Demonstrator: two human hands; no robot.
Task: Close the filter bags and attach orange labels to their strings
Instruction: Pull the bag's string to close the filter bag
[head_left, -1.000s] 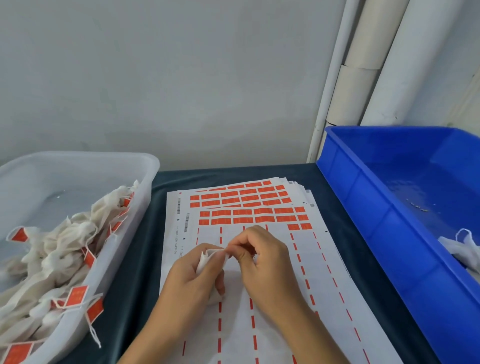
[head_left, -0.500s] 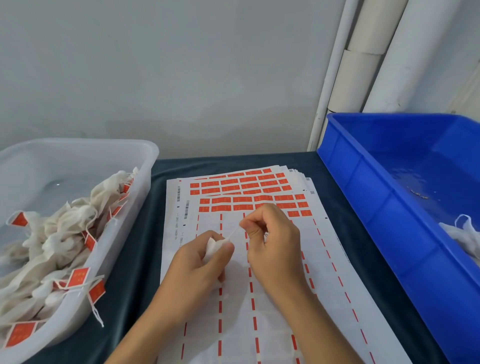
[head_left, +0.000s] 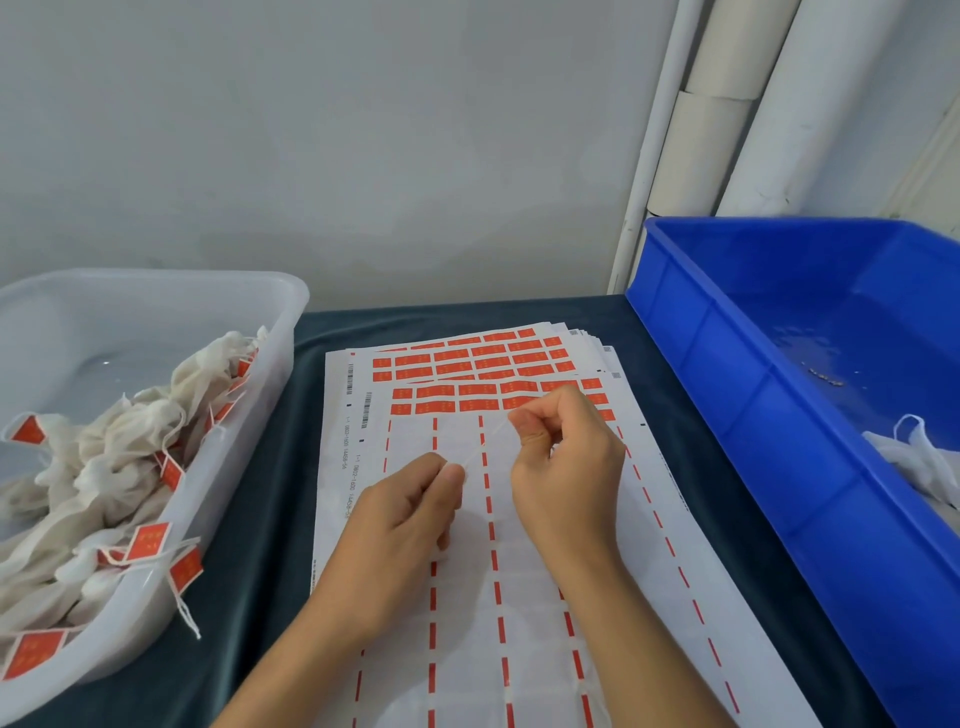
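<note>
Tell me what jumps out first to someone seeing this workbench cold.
The two hands at centre: the left hand and right hand pull a thin white string taut between them, above label sheets whose far rows are bright orange. A clear tub on the left is heaped with tagged white bags; a big blue bin fills the right.

One head-worn camera looks forward and down, close over the left hand (head_left: 410, 525) and right hand (head_left: 563, 467), wall ahead beyond them; no second view.
</note>
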